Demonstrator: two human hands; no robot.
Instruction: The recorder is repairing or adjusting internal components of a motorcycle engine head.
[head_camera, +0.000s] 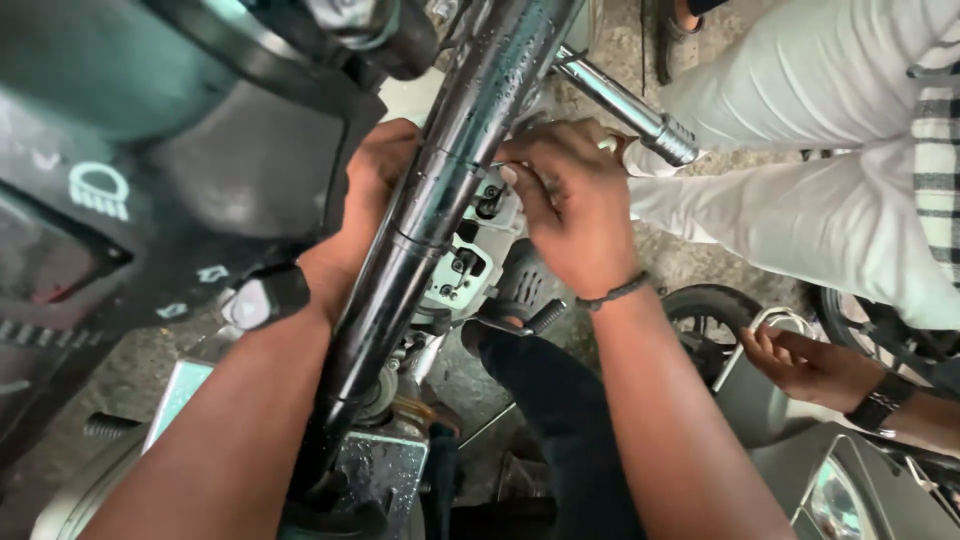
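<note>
Both hands work at the white metal caliper-like bracket (462, 262) tucked behind the wet, glossy black fork tube (440, 190). The right hand (572, 205) pinches something small against it; the left hand (372, 185) is half hidden, its grip unclear. Wet metal could make fingers slip. The tube blocks access; another person's hand (805, 362) rests nearby.

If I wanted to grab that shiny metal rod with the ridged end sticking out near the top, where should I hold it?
Probably by the ridged, knurled tip of the shiny metal rod, coming from the right. That end points free into open space, and its ridges look made for grip. The rod's other end runs behind the wet black tube and the right hand.
</note>
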